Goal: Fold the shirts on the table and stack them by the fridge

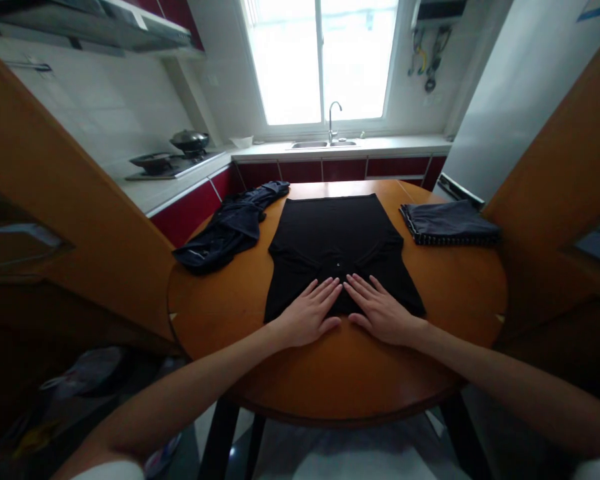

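A black garment, which looks like a shirt point(337, 227), lies spread flat on the round wooden table point(350, 380). My left hand point(310, 312) rests flat on its near part, fingers stretched out and pointing away from me. Beside it, my right hand point(377, 310) lies flat on the same cloth with its fingers extended. The two sets of fingertips are close together, just below a tiny light mark on the fabric. Both palms cover part of the garment's near edge.
Crumpled dark blue clothing point(230, 227) lies at the table's left. A folded stack of grey-blue cloth point(450, 222) sits at the right. Wooden door panels point(80, 220) flank the table. Beyond are a counter with a sink point(325, 144), a stove with pans point(190, 140) and a window.
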`<state>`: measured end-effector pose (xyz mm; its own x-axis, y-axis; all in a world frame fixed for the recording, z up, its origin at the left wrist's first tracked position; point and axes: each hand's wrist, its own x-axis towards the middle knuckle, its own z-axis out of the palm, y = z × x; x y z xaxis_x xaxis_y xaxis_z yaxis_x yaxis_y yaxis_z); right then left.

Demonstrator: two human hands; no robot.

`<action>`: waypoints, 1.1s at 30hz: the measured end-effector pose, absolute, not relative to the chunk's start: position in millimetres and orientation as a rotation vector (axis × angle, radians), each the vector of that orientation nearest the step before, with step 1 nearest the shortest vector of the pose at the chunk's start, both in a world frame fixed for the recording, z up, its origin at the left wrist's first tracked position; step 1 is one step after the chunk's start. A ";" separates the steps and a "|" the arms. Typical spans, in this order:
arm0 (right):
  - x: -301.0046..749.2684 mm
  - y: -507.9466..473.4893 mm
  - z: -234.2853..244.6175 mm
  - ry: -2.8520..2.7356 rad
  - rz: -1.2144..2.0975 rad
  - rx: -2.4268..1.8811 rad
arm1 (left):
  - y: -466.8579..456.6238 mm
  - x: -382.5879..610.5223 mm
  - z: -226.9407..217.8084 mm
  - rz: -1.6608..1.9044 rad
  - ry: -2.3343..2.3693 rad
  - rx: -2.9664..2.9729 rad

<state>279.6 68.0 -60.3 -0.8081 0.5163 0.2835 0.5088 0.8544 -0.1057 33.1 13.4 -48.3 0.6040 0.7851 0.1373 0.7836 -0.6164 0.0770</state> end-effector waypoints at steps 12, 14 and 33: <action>337.6 71.9 -73.3 -2.796 -0.005 -0.923 | 5.6 20.0 -58.4 0.185 1.477 2.785; 349.2 72.4 -71.6 -2.791 -0.003 -0.916 | 5.0 14.7 -53.5 0.175 1.436 2.772; 362.6 60.6 -69.9 -2.833 0.159 -0.673 | -43.9 -66.9 -36.5 -0.035 1.416 2.661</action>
